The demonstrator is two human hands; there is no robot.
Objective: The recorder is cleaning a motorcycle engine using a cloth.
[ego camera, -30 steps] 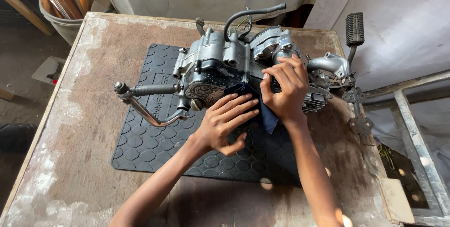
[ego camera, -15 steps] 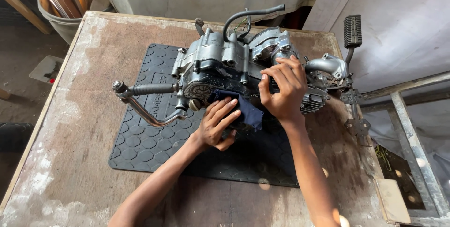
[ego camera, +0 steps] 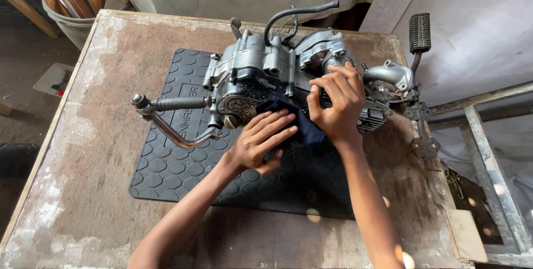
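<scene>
A grey motorcycle engine (ego camera: 261, 74) lies on a black rubber mat (ego camera: 183, 158) on a worn wooden table (ego camera: 105, 80). My left hand (ego camera: 261, 141) presses a dark blue cloth (ego camera: 300, 122) flat against the engine's front side, fingers spread over the cloth. My right hand (ego camera: 336, 102) rests on the engine's top beside the cylinder, fingers curled over the casing. A kick-start lever (ego camera: 166, 119) sticks out to the left. A black hose (ego camera: 297, 13) arches over the top.
A foot pedal (ego camera: 419, 33) rises at the engine's right end. A metal frame (ego camera: 488, 152) stands off the table's right edge. A bucket with wooden pieces (ego camera: 72, 2) sits at the back left. A small board (ego camera: 466, 235) lies at the front right corner.
My left hand has shifted slightly on the cloth along the engine's front, moving up towards the casing. My right hand stays on the engine.
</scene>
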